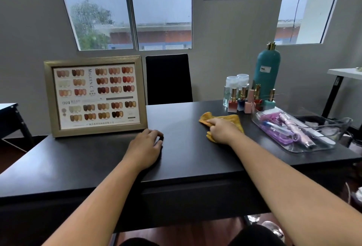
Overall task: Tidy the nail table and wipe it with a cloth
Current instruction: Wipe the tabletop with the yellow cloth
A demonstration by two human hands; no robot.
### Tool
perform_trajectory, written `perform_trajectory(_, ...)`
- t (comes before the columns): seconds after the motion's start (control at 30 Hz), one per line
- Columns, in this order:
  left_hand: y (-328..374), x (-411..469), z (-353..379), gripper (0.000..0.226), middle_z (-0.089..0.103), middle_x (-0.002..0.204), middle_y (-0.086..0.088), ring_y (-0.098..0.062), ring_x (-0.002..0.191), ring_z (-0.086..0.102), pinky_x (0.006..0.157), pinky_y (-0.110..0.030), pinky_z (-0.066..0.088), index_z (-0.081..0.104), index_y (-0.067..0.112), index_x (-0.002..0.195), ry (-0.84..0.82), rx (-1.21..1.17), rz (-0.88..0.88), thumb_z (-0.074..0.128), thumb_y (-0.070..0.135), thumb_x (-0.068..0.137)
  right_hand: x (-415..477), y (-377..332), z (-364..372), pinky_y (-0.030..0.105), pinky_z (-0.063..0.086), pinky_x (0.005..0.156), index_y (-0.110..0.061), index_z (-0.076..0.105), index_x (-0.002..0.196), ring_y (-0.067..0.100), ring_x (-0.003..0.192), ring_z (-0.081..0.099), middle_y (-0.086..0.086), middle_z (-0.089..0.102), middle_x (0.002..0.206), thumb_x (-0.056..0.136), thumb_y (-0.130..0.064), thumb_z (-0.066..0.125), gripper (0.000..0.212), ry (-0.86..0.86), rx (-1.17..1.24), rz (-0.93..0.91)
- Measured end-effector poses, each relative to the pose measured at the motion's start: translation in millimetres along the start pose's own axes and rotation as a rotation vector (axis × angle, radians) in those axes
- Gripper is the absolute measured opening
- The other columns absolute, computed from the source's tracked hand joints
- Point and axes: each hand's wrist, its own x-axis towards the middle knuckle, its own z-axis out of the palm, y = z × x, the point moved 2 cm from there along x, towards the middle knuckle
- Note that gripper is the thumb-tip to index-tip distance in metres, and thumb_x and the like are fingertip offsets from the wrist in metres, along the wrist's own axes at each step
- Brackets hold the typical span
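The right hand (221,131) pressed flat-fingered on the yellow cloth (232,120) right of centre on the bench (186,165), the left hand (146,147) rested loosely curled and empty, and long overlapping strokes clear of the polish bottles (242,100) and clear tray (341,126) seemed wisest.

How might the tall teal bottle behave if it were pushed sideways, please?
The teal bottle is tall and slim, so it would probably tip rather than slide. Small polish bottles stand close in front, so a fall could topple them.
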Motion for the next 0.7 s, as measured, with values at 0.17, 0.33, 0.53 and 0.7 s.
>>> perform_trajectory(0.17,-2.4,-0.9,-5.8,0.028,0.057,0.123,-0.006,-0.019,0.112,0.052,0.088,-0.024,0.036,0.056,0.014,0.118,0.096,-0.21,-0.073,0.042,0.014,0.094,-34.5,-51.7,29.9,0.032,0.018,0.116,-0.03,0.045,0.139,0.019,0.14,0.029,0.002,0.035,0.153,0.092,-0.017,0.037,0.049,-0.117,0.038,-0.319)
perform_trajectory(0.33,2.0,-6.8,-17.4,0.027,0.059,0.117,-0.006,-0.013,0.102,0.05,0.084,-0.023,0.035,0.057,0.014,0.115,0.17,-0.42,-0.176,0.04,0.01,0.094,-52.6,-48.8,18.6,0.021,0.033,0.099,-0.027,0.051,0.134,0.011,0.13,0.041,-0.003,0.047,0.144,0.097,-0.022,0.038,0.039,-0.119,0.411,-0.375)
perform_trajectory(0.53,64.8,-6.1,-12.8,0.036,0.052,0.128,-0.004,-0.021,0.115,0.049,0.094,-0.036,0.041,0.051,0.021,0.123,0.229,-0.209,-0.051,0.048,0.033,0.09,-47.5,9.5,-11.5,0.028,0.045,0.059,-0.023,0.06,0.121,0.018,0.074,0.061,0.006,0.068,0.108,0.097,-0.018,0.037,0.034,0.279,0.537,-0.129)
perform_trajectory(0.7,123.4,-0.5,27.2,0.076,0.027,0.15,-0.014,-0.039,0.138,0.02,0.107,-0.055,0.023,0.028,0.023,0.143,-0.158,0.171,-0.179,0.035,0.068,0.082,-45.2,17.9,-1.6,0.024,0.036,0.077,-0.019,0.057,0.126,0.019,0.099,0.056,0.008,0.064,0.115,0.095,-0.013,0.037,0.037,0.197,0.481,-0.112)
